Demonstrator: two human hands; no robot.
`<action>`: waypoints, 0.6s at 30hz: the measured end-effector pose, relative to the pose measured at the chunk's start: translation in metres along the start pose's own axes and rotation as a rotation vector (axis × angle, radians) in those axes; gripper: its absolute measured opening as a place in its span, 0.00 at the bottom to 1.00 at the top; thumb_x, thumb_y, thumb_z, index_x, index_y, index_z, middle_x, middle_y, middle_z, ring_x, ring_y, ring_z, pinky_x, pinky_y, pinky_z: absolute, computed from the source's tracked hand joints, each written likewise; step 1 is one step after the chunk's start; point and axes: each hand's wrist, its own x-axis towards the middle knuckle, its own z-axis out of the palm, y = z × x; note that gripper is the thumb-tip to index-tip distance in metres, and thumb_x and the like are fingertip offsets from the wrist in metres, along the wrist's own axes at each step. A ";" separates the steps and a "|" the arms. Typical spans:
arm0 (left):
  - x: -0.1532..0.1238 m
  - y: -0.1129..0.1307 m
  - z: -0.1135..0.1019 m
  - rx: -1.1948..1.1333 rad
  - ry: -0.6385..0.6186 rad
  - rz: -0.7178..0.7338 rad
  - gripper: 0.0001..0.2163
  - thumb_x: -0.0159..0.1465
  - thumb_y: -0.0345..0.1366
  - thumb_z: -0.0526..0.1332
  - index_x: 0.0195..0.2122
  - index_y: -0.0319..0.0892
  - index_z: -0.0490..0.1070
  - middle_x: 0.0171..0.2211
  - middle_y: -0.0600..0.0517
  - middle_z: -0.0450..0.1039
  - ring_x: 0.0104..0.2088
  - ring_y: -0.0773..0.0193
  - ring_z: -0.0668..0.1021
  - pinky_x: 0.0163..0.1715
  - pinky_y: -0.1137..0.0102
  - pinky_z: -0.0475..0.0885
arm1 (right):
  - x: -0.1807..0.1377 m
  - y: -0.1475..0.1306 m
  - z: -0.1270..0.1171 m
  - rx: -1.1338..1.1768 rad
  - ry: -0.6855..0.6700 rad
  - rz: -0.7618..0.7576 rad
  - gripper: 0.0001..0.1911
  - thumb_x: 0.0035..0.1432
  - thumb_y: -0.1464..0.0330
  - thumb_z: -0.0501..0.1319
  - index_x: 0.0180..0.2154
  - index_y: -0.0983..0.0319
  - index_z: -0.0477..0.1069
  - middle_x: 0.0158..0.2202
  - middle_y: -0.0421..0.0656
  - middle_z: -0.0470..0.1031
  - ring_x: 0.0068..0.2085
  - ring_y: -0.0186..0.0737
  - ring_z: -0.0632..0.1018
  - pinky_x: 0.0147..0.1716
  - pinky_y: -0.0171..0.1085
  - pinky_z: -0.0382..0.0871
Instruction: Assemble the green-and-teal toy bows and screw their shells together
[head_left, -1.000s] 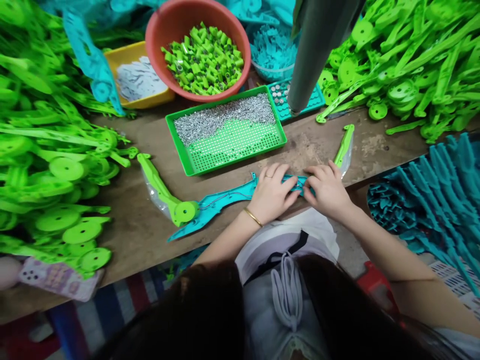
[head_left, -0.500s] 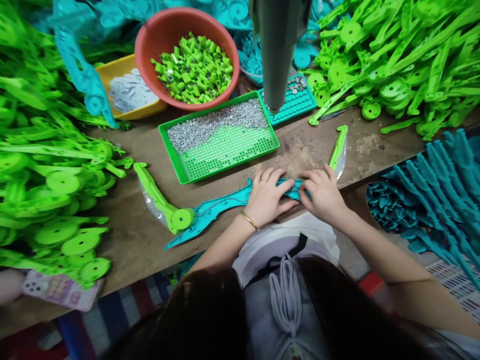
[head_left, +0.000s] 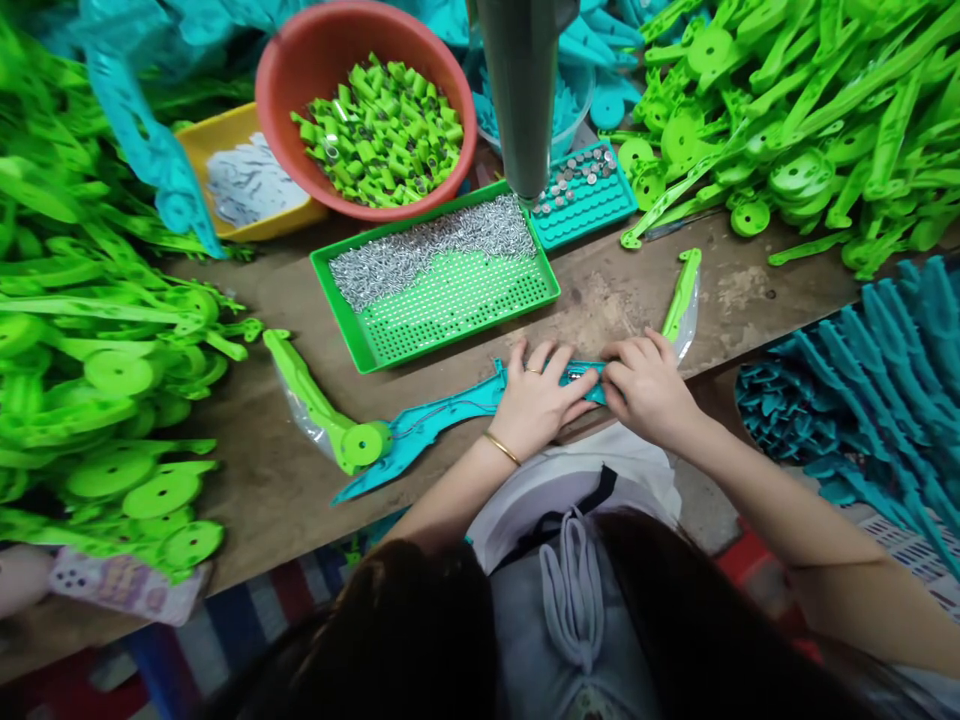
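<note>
A long blue plastic shell, shaped like part of a toy bow, lies on the wooden table with a thin wire along its inside. My left hand is closed over its right half, index finger and thumb pressing on it. My right hand pinches the shell's right end, covering most of it. Small shiny parts show in a recess between my hands; their kind is unclear. A green arm with a round disc joins the shell's left end. Another green arm sticks out beyond my right hand.
A green tray of small metal screws or pins lies ahead. Behind it stand a red bowl of green pieces and a teal tray with round metal cells. A dark vertical tube hangs overhead. Green parts pile up on both sides.
My left index finger and thumb have shifted on the shell, and the shiny parts in its recess show more clearly. My right hand stays at the right end. The view has shifted slightly.
</note>
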 end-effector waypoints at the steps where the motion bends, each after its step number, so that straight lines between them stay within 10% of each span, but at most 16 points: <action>1: 0.000 0.000 0.000 -0.001 0.000 -0.001 0.16 0.67 0.49 0.57 0.51 0.52 0.75 0.57 0.42 0.69 0.58 0.45 0.68 0.59 0.40 0.58 | 0.001 0.000 -0.001 -0.013 -0.011 -0.014 0.08 0.61 0.70 0.56 0.36 0.60 0.75 0.45 0.47 0.75 0.48 0.48 0.69 0.62 0.53 0.52; 18: -0.001 -0.002 -0.001 -0.056 0.006 -0.016 0.17 0.66 0.50 0.59 0.52 0.51 0.75 0.56 0.41 0.68 0.59 0.45 0.68 0.60 0.43 0.58 | 0.011 0.014 -0.014 0.207 -0.166 -0.054 0.06 0.60 0.69 0.58 0.32 0.61 0.73 0.45 0.48 0.73 0.49 0.48 0.67 0.51 0.48 0.60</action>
